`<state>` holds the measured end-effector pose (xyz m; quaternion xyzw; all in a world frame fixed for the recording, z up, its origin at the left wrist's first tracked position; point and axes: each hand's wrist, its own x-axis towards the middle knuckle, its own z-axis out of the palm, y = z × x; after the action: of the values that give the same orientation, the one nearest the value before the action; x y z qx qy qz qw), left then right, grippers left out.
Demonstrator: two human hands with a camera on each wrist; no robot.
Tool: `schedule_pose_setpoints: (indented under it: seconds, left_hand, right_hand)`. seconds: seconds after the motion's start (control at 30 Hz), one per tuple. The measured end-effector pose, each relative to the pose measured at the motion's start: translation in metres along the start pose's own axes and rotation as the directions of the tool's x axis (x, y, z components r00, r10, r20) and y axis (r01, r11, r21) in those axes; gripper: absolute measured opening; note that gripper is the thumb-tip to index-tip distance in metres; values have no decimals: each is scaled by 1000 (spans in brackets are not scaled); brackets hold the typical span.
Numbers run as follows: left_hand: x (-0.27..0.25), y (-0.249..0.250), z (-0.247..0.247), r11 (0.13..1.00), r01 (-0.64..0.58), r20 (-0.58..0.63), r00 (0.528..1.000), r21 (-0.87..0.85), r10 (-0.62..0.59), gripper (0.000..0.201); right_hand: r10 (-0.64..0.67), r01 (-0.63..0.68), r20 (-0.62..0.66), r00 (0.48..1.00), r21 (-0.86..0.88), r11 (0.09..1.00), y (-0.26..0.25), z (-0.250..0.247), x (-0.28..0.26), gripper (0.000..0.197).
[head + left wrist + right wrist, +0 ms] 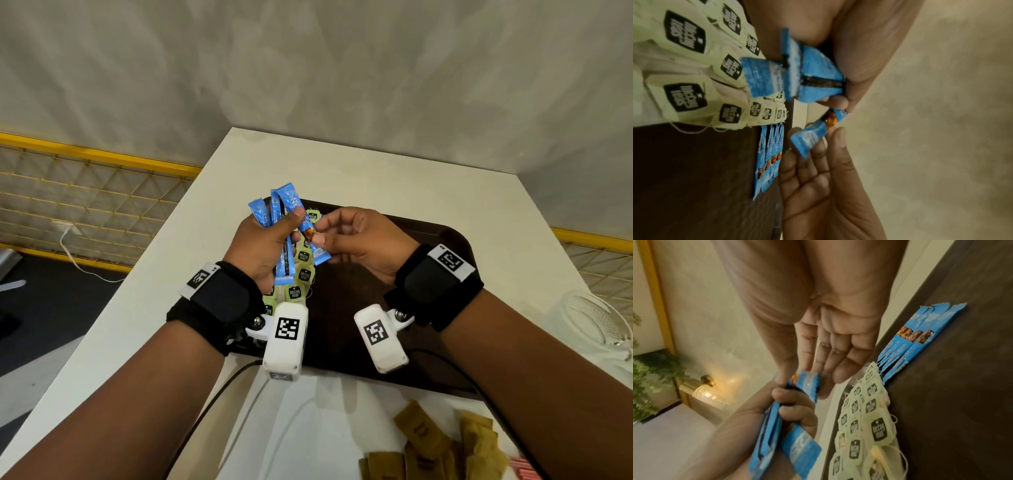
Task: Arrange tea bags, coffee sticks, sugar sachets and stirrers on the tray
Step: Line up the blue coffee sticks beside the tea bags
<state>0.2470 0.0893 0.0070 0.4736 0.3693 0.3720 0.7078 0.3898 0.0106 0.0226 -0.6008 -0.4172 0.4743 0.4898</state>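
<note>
My left hand (pixel 279 236) grips a bunch of blue coffee sticks (pixel 274 214) upright above the left side of the dark brown tray (pixel 428 342). My right hand (pixel 320 230) pinches one coffee stick (pixel 310 236) from that bunch between thumb and forefinger; the stick's upper end still lies against the left fingers (pixel 838 102). Rows of pale green tea bags (pixel 303 274) lie on the tray's left part. Beside them, a few more coffee sticks (pixel 916 337) lie side by side on the tray (pixel 962 394). Brown sugar sachets (pixel 442 445) lie loose on the table near me.
The tray sits on a white table (pixel 376 171) against a pale wall. A clear glass bowl (pixel 596 325) stands at the table's right edge. Something pink-red (pixel 522 469) shows at the bottom right. A yellow mesh rail (pixel 85 192) runs to the left.
</note>
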Motion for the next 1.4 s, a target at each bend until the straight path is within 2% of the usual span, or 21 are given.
schedule_pose_setpoints:
  seconds: [0.13, 0.23, 0.33, 0.4, 0.47, 0.57, 0.6, 0.67, 0.77, 0.87, 0.93, 1.03, 1.17, 1.27, 1.4]
  left_hand:
    - [-1, 1, 2, 1000, 4, -7, 1000, 13, -4, 9]
    - [1, 2, -3, 999, 37, -75, 996, -22, -39, 14]
    - [4, -1, -9, 999, 34, -111, 993, -11, -35, 12]
    - [4, -4, -9, 999, 36, -132, 991, 15, -34, 13]
    - [5, -5, -6, 999, 50, -148, 988, -2, -49, 13]
    - [5, -6, -2, 997, 66, -154, 985, -39, -71, 13]
    - [6, -7, -2, 997, 68, -151, 986, -38, -73, 13]
    - [7, -8, -2, 997, 78, -127, 989, -28, -81, 12]
    - [9, -11, -9, 990, 139, -72, 988, -11, -139, 16]
    - [9, -12, -15, 982, 189, -29, 982, -8, -189, 18]
    - [7, -12, -15, 981, 193, -17, 981, -10, -193, 17]
    - [5, -12, -12, 981, 196, 0, 981, -14, -196, 16]
    - [3, -13, -11, 978, 205, 9, 979, -22, -205, 15]
    - [2, -12, -13, 978, 208, 17, 978, -22, -208, 14]
    - [2, -12, -16, 974, 221, 19, 975, -43, -221, 12]
  right_hand:
    - [-41, 39, -30, 999, -73, 997, 5, 1, 1, 12]
    - [-46, 41, -30, 999, -131, 990, 6, -5, 1, 11]
    - [-63, 43, -65, 996, -266, 963, 6, -12, 0, 9]
    - [-118, 65, -100, 988, -423, 904, 6, -13, 0, 11]
    - [-166, 72, -114, 980, -570, 819, 6, -11, 0, 21]
    - [-239, 91, -79, 968, -774, 626, 3, -5, -3, 27]
    - [-263, 95, -76, 962, -809, 580, 1, -4, -4, 26]
    - [-277, 62, -112, 954, -833, 550, 0, -9, -4, 23]
    - [-142, -124, -216, 966, -869, 478, 7, -28, 2, 14]
    - [75, -329, -321, 944, -903, 278, 15, -38, 0, 16]
    - [145, -368, -345, 927, -912, 182, 18, -37, -1, 21]
    - [186, -378, -347, 919, -909, 176, 22, -34, 1, 28]
    - [176, -326, -289, 941, -915, 237, 22, -32, 8, 28]
    - [228, -264, -217, 949, -943, 203, 19, -29, 15, 25]
    - [226, -223, -181, 957, -958, 177, 15, -26, 20, 25]
